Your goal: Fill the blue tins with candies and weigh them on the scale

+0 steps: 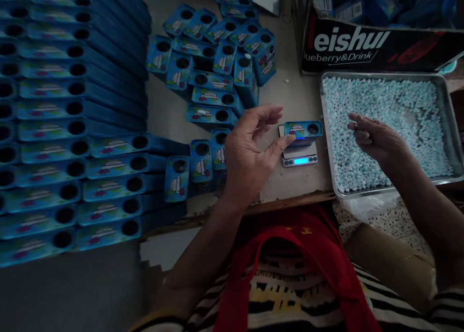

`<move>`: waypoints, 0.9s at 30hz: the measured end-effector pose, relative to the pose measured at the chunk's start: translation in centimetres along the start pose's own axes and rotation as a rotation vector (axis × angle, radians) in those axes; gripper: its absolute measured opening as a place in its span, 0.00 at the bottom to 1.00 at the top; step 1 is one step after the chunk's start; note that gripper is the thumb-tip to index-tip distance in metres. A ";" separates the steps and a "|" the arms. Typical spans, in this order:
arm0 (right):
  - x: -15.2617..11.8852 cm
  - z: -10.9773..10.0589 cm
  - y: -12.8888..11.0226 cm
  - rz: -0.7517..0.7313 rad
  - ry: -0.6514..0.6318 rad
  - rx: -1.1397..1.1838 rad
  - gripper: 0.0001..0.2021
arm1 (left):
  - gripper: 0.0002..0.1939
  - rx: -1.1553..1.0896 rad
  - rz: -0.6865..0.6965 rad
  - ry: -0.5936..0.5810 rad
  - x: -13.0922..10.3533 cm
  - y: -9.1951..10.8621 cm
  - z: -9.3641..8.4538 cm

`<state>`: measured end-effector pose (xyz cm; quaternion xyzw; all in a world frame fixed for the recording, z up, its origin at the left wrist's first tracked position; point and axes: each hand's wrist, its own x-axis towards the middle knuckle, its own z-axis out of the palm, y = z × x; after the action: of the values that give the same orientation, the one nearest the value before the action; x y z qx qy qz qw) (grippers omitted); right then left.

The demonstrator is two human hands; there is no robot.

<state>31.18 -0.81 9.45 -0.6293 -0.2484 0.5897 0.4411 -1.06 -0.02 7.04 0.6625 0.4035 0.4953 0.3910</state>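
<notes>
A blue candy tin (pixel 303 129) with a dark round hole in its top stands on a small digital scale (pixel 300 161), whose display glows blue. My left hand (pixel 253 151) is just left of it with fingers apart and curved. Its thumb tip is at the tin's left edge; whether it touches, I cannot tell. Over a metal tray (pixel 335 187) full of small pale-blue and white candies (pixel 413 93), my right hand (pixel 379 138) has its fingers drawn together. What lies inside those fingers, if anything, is hidden.
Long rows of similar blue tins (pixel 54 109) fill the left side. Several more tins (pixel 213 47) stand loosely grouped at the back middle. A black carton (pixel 344 47) of blue packages sits behind the tray. The table's front edge (pixel 293 200) runs close to my body.
</notes>
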 end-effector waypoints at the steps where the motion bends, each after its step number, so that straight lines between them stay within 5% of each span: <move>1: -0.1 0.7 -0.4 -0.022 -0.039 -0.041 0.08 | 0.23 0.014 0.023 0.016 0.0 0.0 0.0; 7: -0.6 4.3 -2.2 -0.134 -0.195 -0.225 0.18 | 0.22 0.303 0.167 0.049 -0.1 0.3 -0.1; 13: -1.0 6.4 -3.4 -0.112 -0.288 -0.279 0.08 | 0.36 0.451 0.195 -0.139 1.4 -1.1 1.7; 17: -0.6 4.2 -3.5 -0.436 -0.208 -0.618 0.05 | 0.24 0.608 0.180 -0.356 2.3 -0.3 5.1; 19: -0.1 2.9 -3.1 -0.690 -0.074 -0.935 0.03 | 0.19 0.679 0.181 -0.360 2.5 1.1 5.1; 22: 0.8 3.0 -2.1 -0.941 0.031 -1.173 0.05 | 0.20 0.702 0.248 -0.146 3.0 4.1 0.8; 25: 0.9 7.0 -0.7 -0.974 -0.149 -1.111 0.10 | 0.24 0.736 0.292 0.071 4.0 6.5 -7.9; 27: 0.5 11.2 0.1 -1.011 -0.332 -1.097 0.13 | 0.25 0.815 0.248 0.067 5.1 6.6 -14.0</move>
<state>20.44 2.48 10.03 -0.4710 -0.8266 0.1951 0.2384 -12.75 3.91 17.72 0.7898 0.4962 0.3599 0.0212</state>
